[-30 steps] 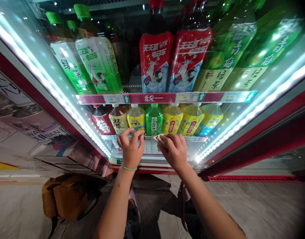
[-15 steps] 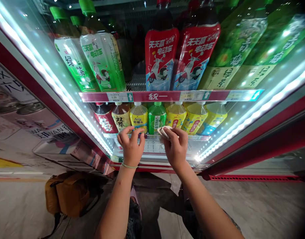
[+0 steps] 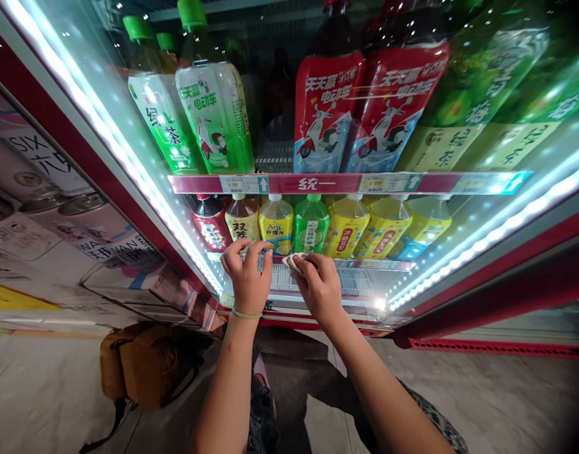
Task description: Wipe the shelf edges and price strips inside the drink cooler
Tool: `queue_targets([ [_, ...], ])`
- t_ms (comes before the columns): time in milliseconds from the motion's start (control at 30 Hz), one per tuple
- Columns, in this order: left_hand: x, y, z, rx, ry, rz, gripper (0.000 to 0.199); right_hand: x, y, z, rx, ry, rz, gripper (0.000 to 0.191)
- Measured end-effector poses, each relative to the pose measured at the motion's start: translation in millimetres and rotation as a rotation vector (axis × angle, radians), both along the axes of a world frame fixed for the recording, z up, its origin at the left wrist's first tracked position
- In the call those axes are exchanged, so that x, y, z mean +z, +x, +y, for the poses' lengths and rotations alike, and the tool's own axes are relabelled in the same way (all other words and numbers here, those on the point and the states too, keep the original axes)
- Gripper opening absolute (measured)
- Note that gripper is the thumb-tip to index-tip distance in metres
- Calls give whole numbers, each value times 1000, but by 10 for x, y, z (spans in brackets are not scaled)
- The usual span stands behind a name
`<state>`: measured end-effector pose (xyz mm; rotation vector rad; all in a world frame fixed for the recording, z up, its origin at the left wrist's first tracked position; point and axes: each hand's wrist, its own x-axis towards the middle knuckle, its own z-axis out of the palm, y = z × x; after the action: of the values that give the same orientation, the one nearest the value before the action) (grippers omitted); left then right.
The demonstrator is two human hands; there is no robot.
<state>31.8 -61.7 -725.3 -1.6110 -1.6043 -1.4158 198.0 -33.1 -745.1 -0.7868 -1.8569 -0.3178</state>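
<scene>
My right hand (image 3: 320, 287) pinches a folded white cloth or tissue (image 3: 293, 261) between thumb and fingers, in front of the fridge's lower shelf. My left hand (image 3: 247, 277), a pale band on its wrist, is raised beside it with bent fingers apart and nothing visible in them. Behind the hands stands a row of small bottles, among them a green one (image 3: 312, 226) and a yellow one (image 3: 348, 227). Reflections suggest a glass door in front of them; whether either hand touches it I cannot tell.
Larger bottles, some with red labels (image 3: 324, 116), stand above a red price strip (image 3: 341, 183). Bright light strips (image 3: 114, 145) line both sides of the fridge. A brown backpack (image 3: 145, 366) lies on the floor at left, near stacked pink cartons (image 3: 29, 239).
My right hand has moved left with the white cloth, closer to my left hand. The left hand keeps its shape. The fridge and backpack have shifted slightly right in view.
</scene>
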Motion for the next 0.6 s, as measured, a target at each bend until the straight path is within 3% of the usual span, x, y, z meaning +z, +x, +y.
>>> queue_targets([
  [167,-10,-57,-16,-1,3,25,15,-28,-21,3,-54,12,139,32],
  [300,-14,-113,-31,7,-12,39,15,-75,-53,-5,-10,-16,7,33],
  [467,-20,-161,-48,22,-19,38,13,-83,-112,-16,-75,17,131,32],
  [600,-25,-174,-49,12,-26,25,13,-80,-192,-37,-15,-37,15,28],
])
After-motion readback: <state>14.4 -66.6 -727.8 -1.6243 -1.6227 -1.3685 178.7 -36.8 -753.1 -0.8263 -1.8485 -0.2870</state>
